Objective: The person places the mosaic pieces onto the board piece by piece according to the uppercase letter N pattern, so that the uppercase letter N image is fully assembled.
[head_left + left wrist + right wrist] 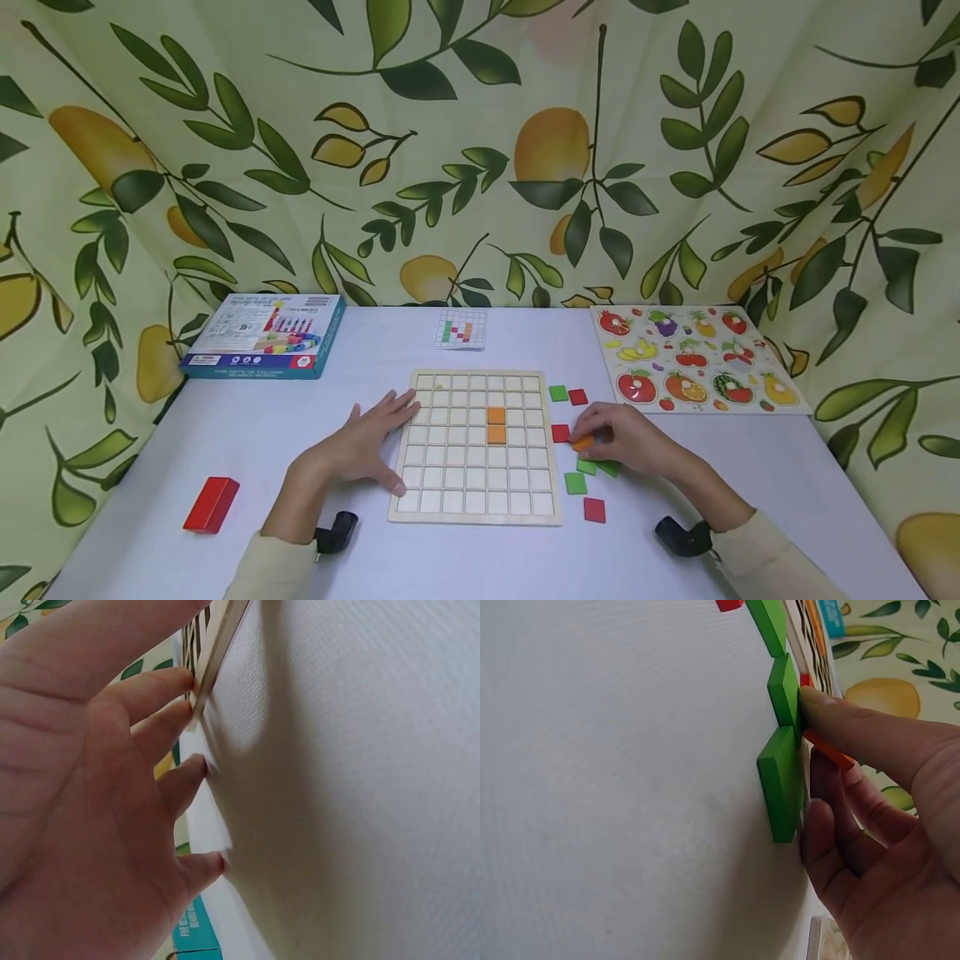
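A wooden grid board lies flat in front of the person, with two orange square tiles in neighbouring cells of one column. The left hand rests at the board's left edge, fingers spread, thumb on the lower left corner. In the left wrist view, fingertips touch the frame's side. Right of the board, the right hand pinches an orange tile between thumb and fingers. Green tiles lie just beneath it, and a red tile sits beside the fingertips.
Loose green and red tiles lie along the board's right side. Behind the board is a pattern card. A fruit puzzle board lies back right, a teal box back left, and a red block front left.
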`<state>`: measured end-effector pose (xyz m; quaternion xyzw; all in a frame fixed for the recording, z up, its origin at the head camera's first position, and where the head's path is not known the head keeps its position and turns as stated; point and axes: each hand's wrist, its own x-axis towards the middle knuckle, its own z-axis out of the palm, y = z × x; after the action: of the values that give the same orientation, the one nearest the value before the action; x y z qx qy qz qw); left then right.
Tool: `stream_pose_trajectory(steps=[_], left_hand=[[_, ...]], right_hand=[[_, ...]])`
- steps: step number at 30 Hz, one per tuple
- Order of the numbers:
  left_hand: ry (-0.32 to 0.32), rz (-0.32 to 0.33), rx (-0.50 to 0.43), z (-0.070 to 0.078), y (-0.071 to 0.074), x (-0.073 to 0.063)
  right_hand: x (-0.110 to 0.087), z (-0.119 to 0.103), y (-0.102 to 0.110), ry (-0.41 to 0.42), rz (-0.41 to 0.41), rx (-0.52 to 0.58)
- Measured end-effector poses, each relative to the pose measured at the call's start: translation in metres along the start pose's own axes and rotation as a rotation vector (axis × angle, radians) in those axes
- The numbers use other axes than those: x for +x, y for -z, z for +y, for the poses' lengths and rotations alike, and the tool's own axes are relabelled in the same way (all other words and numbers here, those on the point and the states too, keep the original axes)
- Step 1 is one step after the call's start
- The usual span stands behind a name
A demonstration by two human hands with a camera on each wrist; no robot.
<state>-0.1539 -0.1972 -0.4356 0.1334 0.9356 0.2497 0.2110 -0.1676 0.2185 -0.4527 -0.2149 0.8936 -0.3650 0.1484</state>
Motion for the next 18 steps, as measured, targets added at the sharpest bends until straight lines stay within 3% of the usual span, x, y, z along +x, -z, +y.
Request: stream_pose_trajectory(steps=[18], left_hand=[[0.023, 0.004, 0.02, 0.003, -0.002, 0.0]], right_hand=[[0.015, -0.018, 0.005, 0.08, -0.031, 0.012]])
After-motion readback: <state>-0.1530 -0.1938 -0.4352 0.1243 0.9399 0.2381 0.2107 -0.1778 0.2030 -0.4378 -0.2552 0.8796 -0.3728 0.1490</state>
